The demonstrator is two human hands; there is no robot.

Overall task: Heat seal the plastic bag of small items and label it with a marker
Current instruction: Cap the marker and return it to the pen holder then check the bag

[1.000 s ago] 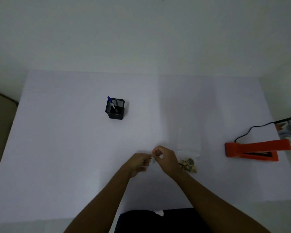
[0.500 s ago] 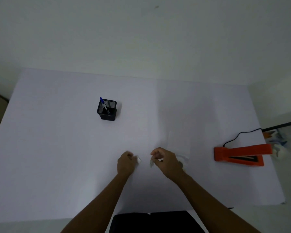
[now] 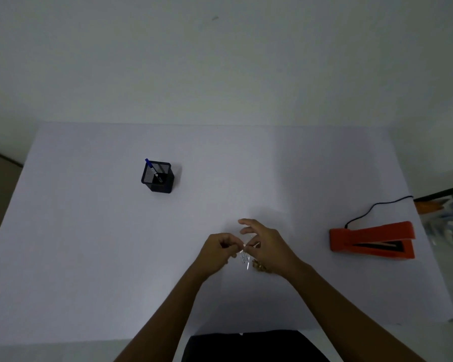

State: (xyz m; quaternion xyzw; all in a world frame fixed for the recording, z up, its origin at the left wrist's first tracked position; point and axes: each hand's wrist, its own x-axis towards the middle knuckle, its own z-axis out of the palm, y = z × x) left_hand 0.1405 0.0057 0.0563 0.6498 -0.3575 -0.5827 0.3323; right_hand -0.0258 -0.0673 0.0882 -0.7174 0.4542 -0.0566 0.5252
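A small clear plastic bag [image 3: 245, 258] with brownish small items [image 3: 259, 266] at its bottom hangs between my hands over the white table [image 3: 89, 244]. My left hand [image 3: 216, 250] pinches the bag's top edge. My right hand [image 3: 266, 244] grips the same edge from the right, its other fingers spread. An orange heat sealer [image 3: 372, 240] with a black cord lies open to the right. A blue-capped marker [image 3: 152, 168] stands in a black mesh pen holder [image 3: 157, 177] at the left back.
The sealer's black cord [image 3: 372, 207] runs off the table's right edge toward clutter [image 3: 445, 218] beside the table. A wall rises behind the table. My dark clothing shows at the bottom edge.
My hands, apart half a second ago, have come together again at the bag's top edge. The bag now hangs lifted between them, with the items visible below.
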